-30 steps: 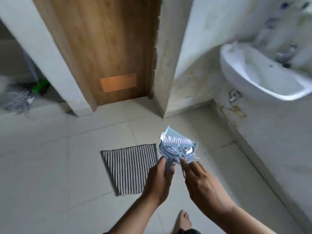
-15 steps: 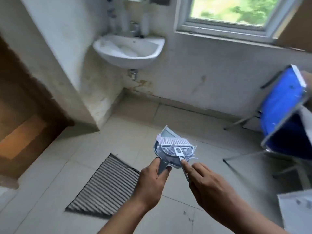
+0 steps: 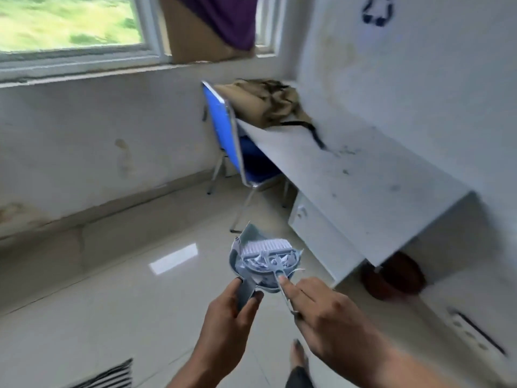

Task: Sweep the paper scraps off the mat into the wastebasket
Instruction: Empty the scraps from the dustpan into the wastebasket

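My left hand point(image 3: 226, 312) grips the handle of a small blue-grey dustpan point(image 3: 246, 247) held level in mid-air. White paper scraps point(image 3: 258, 261) lie in the pan. My right hand point(image 3: 321, 312) holds the thin handle of a small brush point(image 3: 265, 245), whose white bristles rest across the pan over the scraps. A dark reddish wastebasket point(image 3: 391, 278) stands on the floor under the desk, to the right of the pan. Only a corner of the striped mat point(image 3: 112, 376) shows at the bottom left.
A white desk point(image 3: 349, 177) with a drawer unit runs along the right wall, a tan bag point(image 3: 268, 102) on its far end. A blue chair point(image 3: 223, 130) stands by the desk under the window. My bare foot point(image 3: 298, 357) is on the tiled floor.
The view has swung right from the door and sink to the desk, chair and wastebasket. The mat has slid to the bottom left. Both hands keep the same hold on pan and brush.
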